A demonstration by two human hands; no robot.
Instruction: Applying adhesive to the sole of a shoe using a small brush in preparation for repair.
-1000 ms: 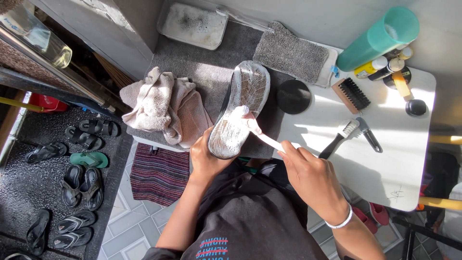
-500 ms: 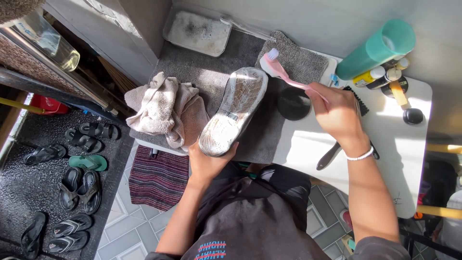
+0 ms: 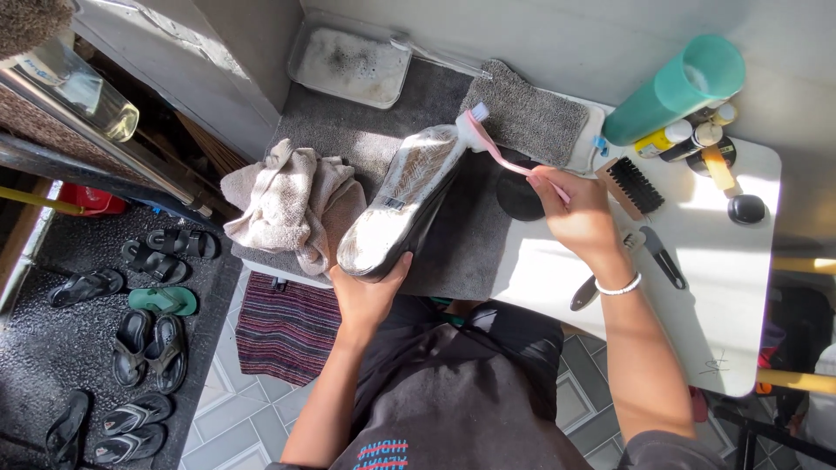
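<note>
Where the dark floor runs along the left edge, about nine sandals (image 3: 144, 335) lie scattered, one of them green and the lowest ones cut off by the frame. Far left, one clear bottle (image 3: 83, 91) lies tilted on a ledge, its neck out of view. One striped mat (image 3: 283, 322) lies on the tiles, its far edge tucked under the grey table mat (image 3: 348, 139). On that mat, one crumpled towel (image 3: 292, 204) sits just left of the shoe (image 3: 405, 200), touching it. The left hand (image 3: 370, 292) grips the shoe's near end, sole turned up, the toe pointing far and right; the upper is hidden beneath. One white tray (image 3: 353, 63) stands at the far wall. The right hand (image 3: 579, 213) is closed round the pink handle of a toothbrush (image 3: 492, 144), whose bristles touch the shoe's far end. One grey cloth (image 3: 527, 117) lies beyond it, and a dark round lid (image 3: 520, 198) is half hidden by the hand. On the white table (image 3: 723, 296) stand one teal cylinder (image 3: 675, 87), one bristle brush (image 3: 631, 185), a tight cluster of small bottles too crowded to count, and two dark tools. Bare tabletop lies near and right; the table's right side is cut off.
</note>
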